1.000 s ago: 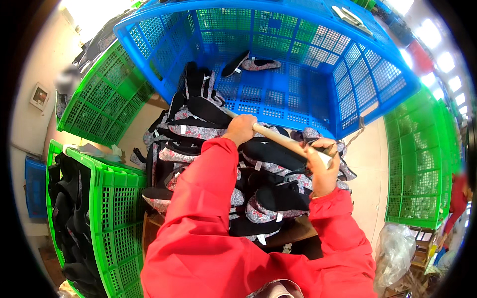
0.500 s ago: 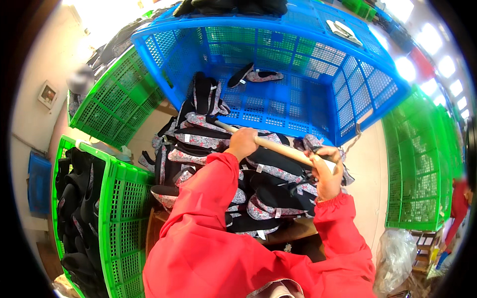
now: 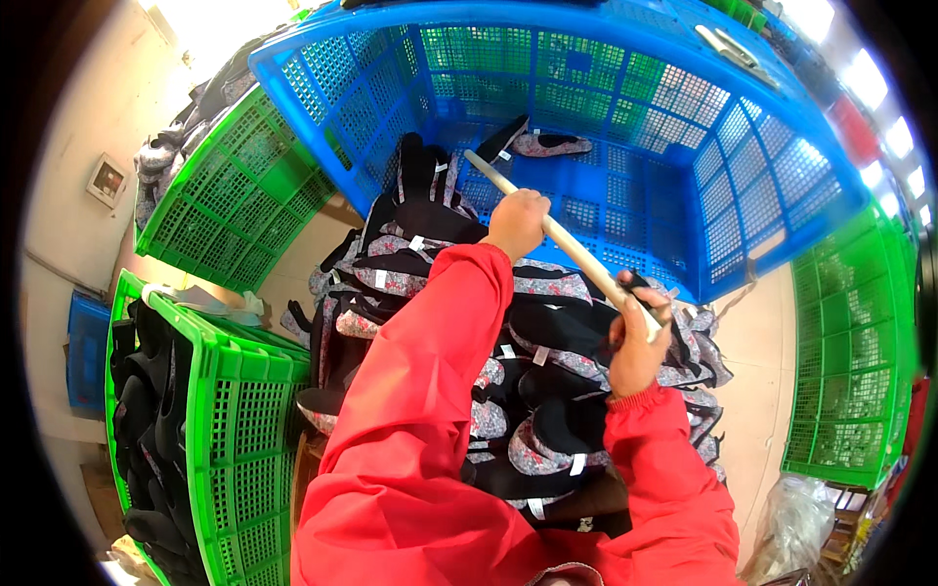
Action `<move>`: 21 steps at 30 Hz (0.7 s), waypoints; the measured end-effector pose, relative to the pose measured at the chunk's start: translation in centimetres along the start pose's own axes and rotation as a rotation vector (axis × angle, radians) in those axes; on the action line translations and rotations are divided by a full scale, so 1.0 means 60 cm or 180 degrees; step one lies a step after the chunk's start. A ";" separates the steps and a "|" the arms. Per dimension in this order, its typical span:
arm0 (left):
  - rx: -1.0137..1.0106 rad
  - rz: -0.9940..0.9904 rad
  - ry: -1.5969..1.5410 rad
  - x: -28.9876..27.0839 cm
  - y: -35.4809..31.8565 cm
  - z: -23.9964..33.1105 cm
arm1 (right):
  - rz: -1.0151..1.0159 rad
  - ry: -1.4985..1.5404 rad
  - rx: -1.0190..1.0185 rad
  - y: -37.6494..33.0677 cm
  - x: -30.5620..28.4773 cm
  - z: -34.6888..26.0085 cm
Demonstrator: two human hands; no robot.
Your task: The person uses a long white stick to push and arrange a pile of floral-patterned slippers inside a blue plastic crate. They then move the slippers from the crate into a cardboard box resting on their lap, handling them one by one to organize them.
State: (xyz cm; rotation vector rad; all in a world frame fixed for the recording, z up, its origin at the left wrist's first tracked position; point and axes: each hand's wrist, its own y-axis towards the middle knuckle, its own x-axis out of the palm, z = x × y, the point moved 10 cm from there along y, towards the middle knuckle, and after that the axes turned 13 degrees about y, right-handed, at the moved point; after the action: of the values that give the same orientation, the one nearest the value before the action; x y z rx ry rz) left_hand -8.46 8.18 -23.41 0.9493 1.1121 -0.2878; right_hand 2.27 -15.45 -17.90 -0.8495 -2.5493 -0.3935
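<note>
A pale wooden stick (image 3: pixel 578 252) slants across the middle, its bare far end up and left over the blue crate. My left hand (image 3: pixel 518 225) is closed round its upper half. My right hand (image 3: pixel 637 342) grips near its lower end, with the thumb up along it; something dark shows by those fingers, too hidden to name. Below both hands lies a heap of soft fabric shoe uppers (image 3: pixel 552 337), black with a grey and red floral pattern and small white tags. My red sleeves cover part of the heap.
Behind the heap a blue crate (image 3: pixel 674 220) lies on its side, open toward me, with a few uppers (image 3: pixel 552 146) inside. A green crate (image 3: pixel 249 430) of black pieces stands at left, another (image 3: pixel 230 186) behind it. Green crates (image 3: pixel 845 361) and a clear plastic bag (image 3: pixel 796 523) are at right.
The stick has tipped more steeply; its far end has risen from the heap and is now bare, where a dark piece was at it before. My left hand has moved up and right.
</note>
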 end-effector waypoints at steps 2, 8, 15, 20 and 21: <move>-0.0104 -0.0084 0.0117 0.025 -0.004 -0.038 | 0.0180 0.0164 0.0140 0.024 0.011 0.063; -0.0167 -0.0108 0.0114 0.105 -0.031 -0.107 | 0.0408 0.0749 0.0408 0.066 0.073 0.238; -0.0015 -0.0657 0.0316 0.157 -0.053 -0.163 | 0.0336 0.0595 0.0690 0.101 0.020 0.317; -0.0895 -0.1825 0.0736 0.186 -0.137 -0.280 | -0.0093 0.0293 0.1319 0.167 -0.032 0.238; -0.0750 -0.1560 0.0857 0.171 -0.156 -0.290 | -0.0096 0.0443 0.1539 0.178 -0.045 0.230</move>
State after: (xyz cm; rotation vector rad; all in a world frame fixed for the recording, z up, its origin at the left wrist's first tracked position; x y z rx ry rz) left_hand -20.68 18.51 -38.92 0.5042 1.5880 -0.4229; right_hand 6.68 -3.18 -29.77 -0.5782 -2.3762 0.1514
